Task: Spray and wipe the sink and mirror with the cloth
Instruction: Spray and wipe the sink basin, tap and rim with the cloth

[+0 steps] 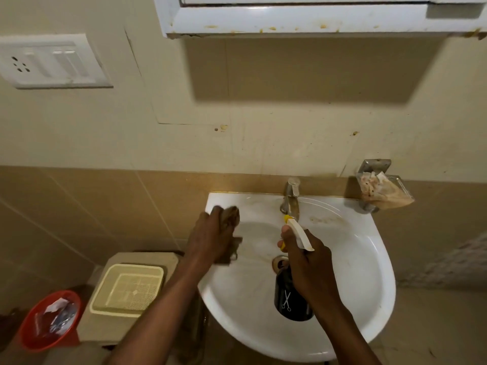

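Note:
A white wall sink (pixel 363 262) with brownish stains fills the lower middle of the view. My left hand (pixel 210 238) presses a brown cloth (pixel 230 218) onto the sink's back left rim. Over the basin, my right hand (pixel 305 262) grips a black spray bottle (pixel 288 299) with a white and yellow trigger head (pixel 297 233) pointing toward the metal tap (pixel 291 198). The drain is partly hidden behind the bottle. Only the stained white bottom frame of the mirror cabinet (pixel 303 22) shows at the top.
A soap holder with a crumpled wrapper (pixel 382 192) juts from the wall right of the sink. A switch plate (pixel 50 61) is on the wall upper left. Below left stand a beige lidded bin (pixel 127 288) and a red basket of trash (pixel 50 320).

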A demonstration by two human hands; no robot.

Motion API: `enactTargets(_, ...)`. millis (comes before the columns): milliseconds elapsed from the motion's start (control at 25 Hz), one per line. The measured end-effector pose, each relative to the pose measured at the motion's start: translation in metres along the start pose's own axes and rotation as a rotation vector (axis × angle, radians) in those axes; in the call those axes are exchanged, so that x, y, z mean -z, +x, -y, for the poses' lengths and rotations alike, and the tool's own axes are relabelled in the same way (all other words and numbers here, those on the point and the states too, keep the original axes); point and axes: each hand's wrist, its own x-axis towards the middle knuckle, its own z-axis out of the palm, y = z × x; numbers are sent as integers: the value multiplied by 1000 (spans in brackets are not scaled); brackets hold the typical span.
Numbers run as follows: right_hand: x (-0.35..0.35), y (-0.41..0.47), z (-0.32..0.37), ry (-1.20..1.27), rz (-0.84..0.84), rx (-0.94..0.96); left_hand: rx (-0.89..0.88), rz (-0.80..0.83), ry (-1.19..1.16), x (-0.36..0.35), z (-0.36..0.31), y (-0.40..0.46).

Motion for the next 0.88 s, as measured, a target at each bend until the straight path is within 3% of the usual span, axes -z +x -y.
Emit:
enactTargets(120, 11, -3, -15, -12, -30, -8, -128, -75, -285, -25, -27, 62)
enactTargets(240, 22, -3, -33, -12, -67, -41, -216, -13, 74, -78, -38, 102)
enactTargets(320, 31, -1, -43, -18, -98, -66, -205, -81, 225, -108, -38, 110)
enactTargets(400, 37, 2, -51, -5, -133, -81, -196, -176, 190, -126, -41, 109)
enactTargets(520, 37, 8, -53, 15, -158, -92, -316, -115, 166, -143, -49, 101)
enactTargets(720, 29, 15, -43, 33, -192, -78, -362, -75, 47, -147, -47, 84)
enactTargets(880, 22, 21, -34, 14, -223, -51, -540, -4, 23, -145, -40, 61)
